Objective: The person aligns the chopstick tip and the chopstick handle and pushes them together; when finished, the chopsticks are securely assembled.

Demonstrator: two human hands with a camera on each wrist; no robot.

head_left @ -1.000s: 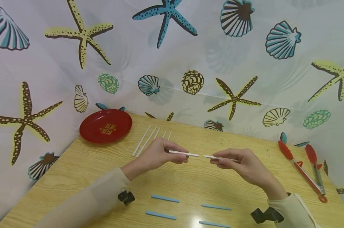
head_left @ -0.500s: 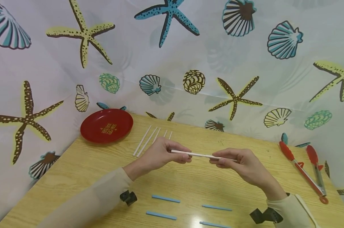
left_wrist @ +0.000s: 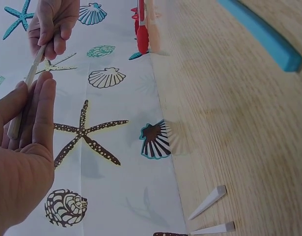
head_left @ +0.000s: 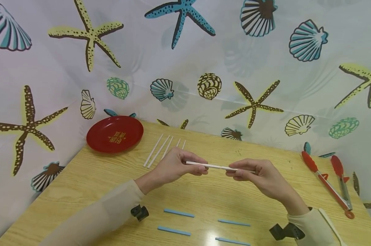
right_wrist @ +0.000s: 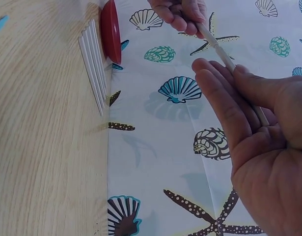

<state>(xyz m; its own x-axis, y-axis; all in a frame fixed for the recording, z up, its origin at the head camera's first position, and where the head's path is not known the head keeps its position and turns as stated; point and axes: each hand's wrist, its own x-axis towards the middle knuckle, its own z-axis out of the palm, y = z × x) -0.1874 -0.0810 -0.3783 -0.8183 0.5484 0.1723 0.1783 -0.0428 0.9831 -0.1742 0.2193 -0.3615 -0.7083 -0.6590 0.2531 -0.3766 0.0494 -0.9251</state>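
Held in the air over the table, two white chopstick halves meet end to end in one line, a narrower neck showing at the joint. My left hand [head_left: 170,167] pinches the thicker half [left_wrist: 15,125] between thumb and fingers. From the other side my right hand [head_left: 262,176] pinches the thinner half [right_wrist: 231,64] the same way, its rear end lying along the palm. Below the hands lie blue chopstick pieces: two thicker ones [head_left: 174,231] on the left and two thinner ones [head_left: 234,222] on the right.
At the back left a red plate [head_left: 96,140] with gold characters leans near the patterned curtain [head_left: 197,112]. Several white chopsticks [head_left: 153,150] lie beside it, partly behind my left hand. Red-tipped tongs [head_left: 331,189] lie spread on the right of the wooden table [head_left: 80,201].
The two white halves were apart with a small gap one second ago. My left hand has moved slightly right, and their ends now meet. The right hand has stayed nearly still.
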